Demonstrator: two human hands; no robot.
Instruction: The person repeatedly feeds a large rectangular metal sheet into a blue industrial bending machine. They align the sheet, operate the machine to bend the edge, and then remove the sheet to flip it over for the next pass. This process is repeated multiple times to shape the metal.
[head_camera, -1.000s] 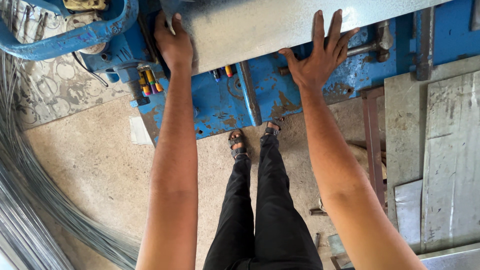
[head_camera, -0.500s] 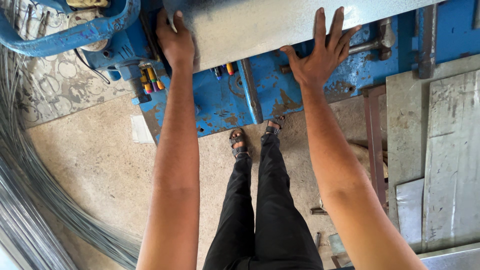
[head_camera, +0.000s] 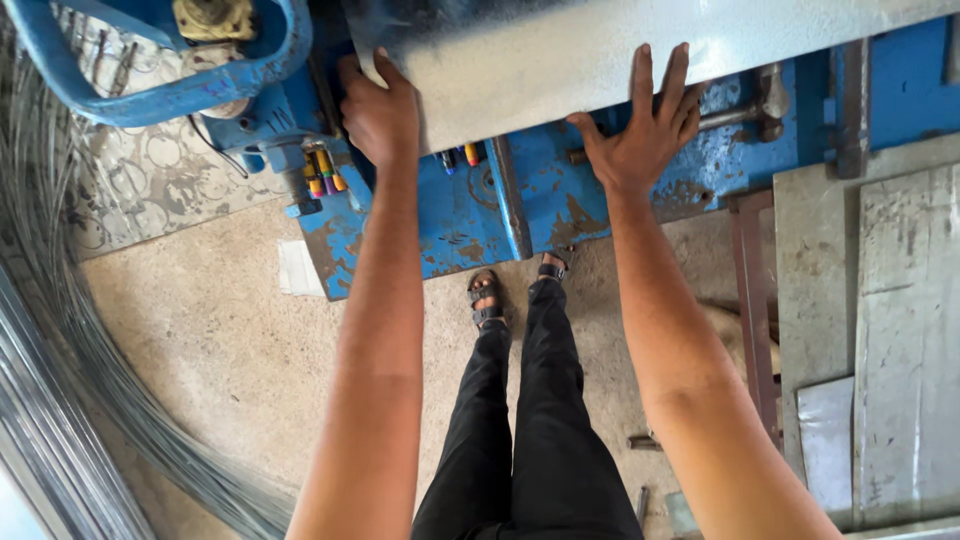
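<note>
A shiny grey metal sheet (head_camera: 600, 50) lies across the top of a worn blue machine (head_camera: 470, 210). My left hand (head_camera: 378, 112) grips the sheet's near left corner, fingers curled over its edge. My right hand (head_camera: 642, 130) rests flat on the sheet's near edge, fingers spread and pointing away from me. Both arms are stretched out forward. My legs in black trousers and sandals (head_camera: 486, 300) stand on the concrete floor below the machine.
A blue curved guard (head_camera: 150, 95) sits at the machine's top left. Coils of steel wire (head_camera: 60, 380) fill the left side. Grey metal sheets (head_camera: 890, 330) are stacked at the right. A hammer (head_camera: 750, 105) lies on the machine. Coloured buttons (head_camera: 325, 180) line its front.
Both hands stay on the metal sheet in nearly the same place; the view has shifted only slightly.
</note>
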